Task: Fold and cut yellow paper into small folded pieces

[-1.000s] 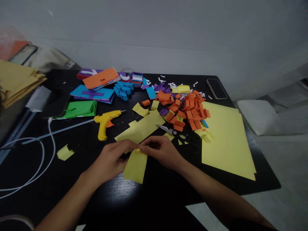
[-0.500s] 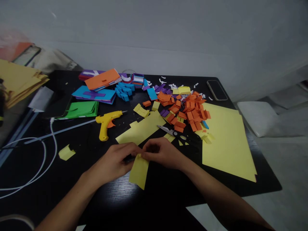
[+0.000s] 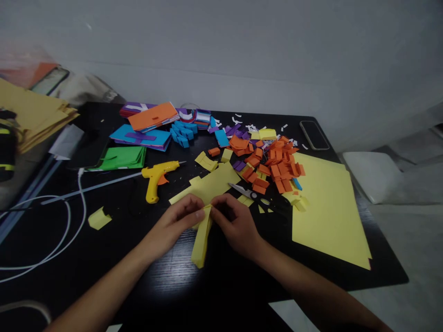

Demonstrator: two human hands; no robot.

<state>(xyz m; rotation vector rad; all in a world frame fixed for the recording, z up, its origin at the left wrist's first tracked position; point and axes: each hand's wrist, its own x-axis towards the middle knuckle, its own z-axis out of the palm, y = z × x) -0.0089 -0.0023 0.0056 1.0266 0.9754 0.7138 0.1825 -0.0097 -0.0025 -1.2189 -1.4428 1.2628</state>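
Between my two hands, near the front middle of the black table, is a folded strip of yellow paper (image 3: 200, 244). Its lower end hangs toward me in a narrow, box-like fold. My left hand (image 3: 180, 219) pinches the strip's upper end from the left, thumb on top. My right hand (image 3: 235, 221) grips the same end from the right, its fingertips partly hidden. Just beyond the hands lies a flat yellow paper sheet (image 3: 221, 177). Scissors (image 3: 244, 191) rest at its right end, their dark handles hard to make out.
A yellow glue gun (image 3: 155, 180) lies left of the sheet. Orange folded paper pieces (image 3: 277, 161) heap up beyond the scissors. Large yellow sheets (image 3: 325, 212) lie at right, a phone (image 3: 314, 135) behind them. Blue folded paper (image 3: 141, 137) and a white cable (image 3: 83, 198) are at left.
The yellow strip has gone from a wide, flat-looking flap to a narrower folded shape. Both hands have shifted slightly, the left thumb now lying over the strip's top. The view has moved a little.
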